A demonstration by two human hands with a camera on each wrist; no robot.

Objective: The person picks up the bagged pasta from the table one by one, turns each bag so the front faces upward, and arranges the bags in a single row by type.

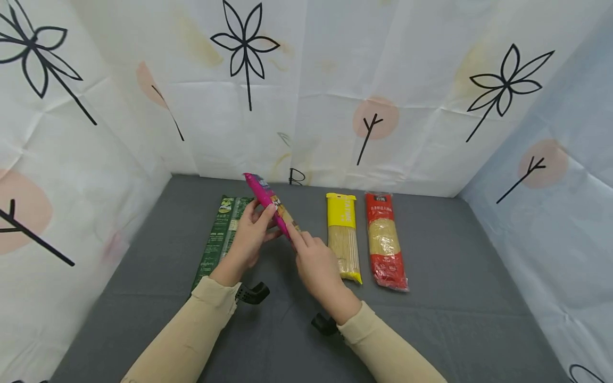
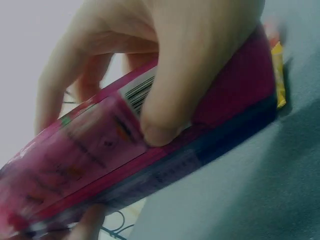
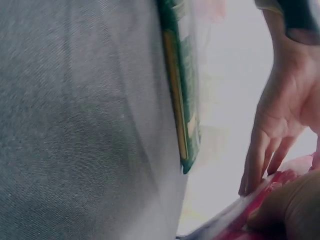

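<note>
A magenta noodle packet [image 1: 259, 185] is held tilted above the dark grey table, between both hands. My left hand [image 1: 250, 234] grips its left side; the left wrist view shows the thumb pressed on the packet's magenta face [image 2: 95, 145] beside a barcode, other fingers behind. Lower down, my right hand [image 1: 320, 268] holds the nearer end, its fingers along the edge. Partly covered by the left hand and forearm, a green spaghetti packet [image 1: 214, 242] lies on the table. In the right wrist view the magenta packet [image 3: 240, 215] is only partly visible.
To the right lie a yellow-topped packet of pale noodles [image 1: 344, 239] and a red noodle packet [image 1: 384, 239], side by side on the grey table [image 1: 455, 266]. Patterned white cloth [image 1: 325, 69] stands behind the table and along both sides.
</note>
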